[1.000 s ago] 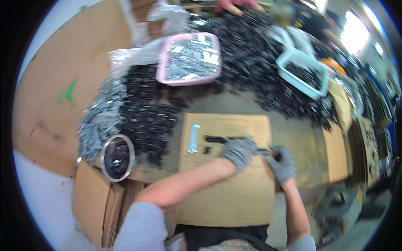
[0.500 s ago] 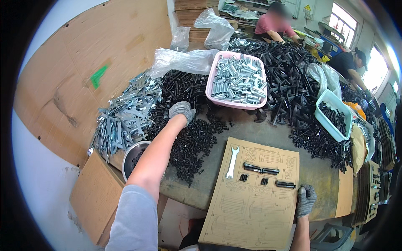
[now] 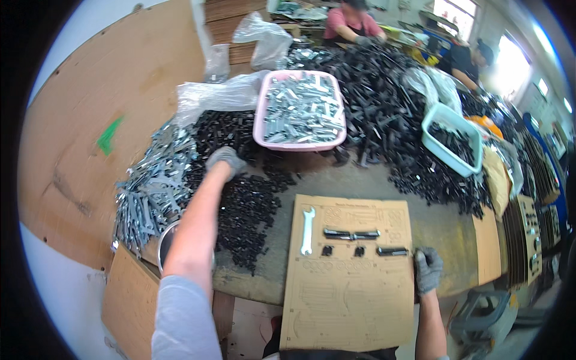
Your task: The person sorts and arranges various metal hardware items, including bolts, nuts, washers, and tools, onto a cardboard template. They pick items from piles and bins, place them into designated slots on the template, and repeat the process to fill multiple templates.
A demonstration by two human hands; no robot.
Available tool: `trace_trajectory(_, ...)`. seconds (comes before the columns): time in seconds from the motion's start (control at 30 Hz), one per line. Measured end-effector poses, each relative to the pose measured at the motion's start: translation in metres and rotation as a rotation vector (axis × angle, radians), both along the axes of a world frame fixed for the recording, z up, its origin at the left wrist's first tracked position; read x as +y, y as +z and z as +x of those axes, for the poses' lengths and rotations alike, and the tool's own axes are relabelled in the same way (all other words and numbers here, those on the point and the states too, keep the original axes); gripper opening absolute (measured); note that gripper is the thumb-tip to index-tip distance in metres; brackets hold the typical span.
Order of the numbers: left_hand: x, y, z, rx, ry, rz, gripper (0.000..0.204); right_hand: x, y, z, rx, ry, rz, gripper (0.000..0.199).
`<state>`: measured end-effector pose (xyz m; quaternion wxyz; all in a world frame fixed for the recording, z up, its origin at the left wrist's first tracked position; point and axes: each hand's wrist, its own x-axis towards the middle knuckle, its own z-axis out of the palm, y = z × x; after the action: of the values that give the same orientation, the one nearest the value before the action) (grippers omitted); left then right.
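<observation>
Grey knit gloves cover both hands. The left hand (image 3: 225,161) sits at the end of a long, nearly straight arm that runs from the lower left of the frame up toward the centre left; its fingers curl down into the pile of small black parts (image 3: 243,198), knuckles up, though whether they pinch a piece I cannot tell. Just left of that hand lies a heap of silver metal pieces (image 3: 147,192), and just upper right of it stands a pink tray (image 3: 259,120) filled with silver parts.

The right hand (image 3: 427,268) comes up from the lower right edge on a short, upright forearm and closes loosely on the right edge of a brown cardboard template (image 3: 348,294) that lies flat on the bench (image 3: 438,222) in the lower centre. Its fingers bend over the edge, thumb side toward the card. On the template rest a silver spanner (image 3: 307,230) at its upper left, a black rod (image 3: 351,234) in the middle, and a shorter black piece (image 3: 393,251) just beside the right hand's fingertips. A pale green bin (image 3: 474,135) of black parts sits in the upper right.
</observation>
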<state>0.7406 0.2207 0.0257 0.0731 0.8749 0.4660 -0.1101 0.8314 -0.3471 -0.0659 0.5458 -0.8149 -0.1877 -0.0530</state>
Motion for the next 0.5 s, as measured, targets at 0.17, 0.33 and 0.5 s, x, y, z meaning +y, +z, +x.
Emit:
trace_trajectory(0.17,-0.084,0.039,-0.027,-0.271,-0.355,-0.117,0.041,0.003,0.011,0.003,0.098,-0.012,0.059,0.023)
trace_trajectory(0.33,-0.285,0.031,-0.016,-0.198,-0.933,-0.268,0.037,-0.008,0.005,0.01,0.171,0.096,0.193,0.016)
trace_trajectory(0.5,-0.379,-0.002,-0.003,-0.201,-1.047,-0.144,0.032,-0.018,0.005,-0.007,-0.025,0.249,0.115,0.02)
